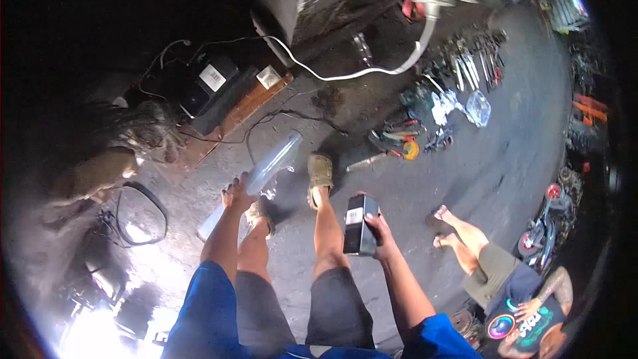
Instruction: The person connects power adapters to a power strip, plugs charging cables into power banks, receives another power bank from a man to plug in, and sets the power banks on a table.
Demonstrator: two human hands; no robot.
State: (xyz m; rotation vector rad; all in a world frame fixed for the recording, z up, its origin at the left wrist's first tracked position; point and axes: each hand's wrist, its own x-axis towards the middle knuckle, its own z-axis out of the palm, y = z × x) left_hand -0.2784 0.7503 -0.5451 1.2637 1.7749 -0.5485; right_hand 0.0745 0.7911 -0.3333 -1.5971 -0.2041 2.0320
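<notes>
My left hand (237, 194) is closed around a long, pale, see-through tube-like piece (274, 161), which slants across the floor in front of my left foot. Its lower end shows behind my forearm. In my right hand (381, 234) is a black box (359, 231) with a white label, held in front of my right knee. The fingers wrap its right side, and some are hidden behind it.
On the left, a wooden board (249, 108) bears a black case (211, 86) and a small white box (268, 78). A white cable (325, 78) hangs across the top. Tools (468, 70) and a yellow ring (411, 151) lie on the floor. Another person (505, 279) is at lower right.
</notes>
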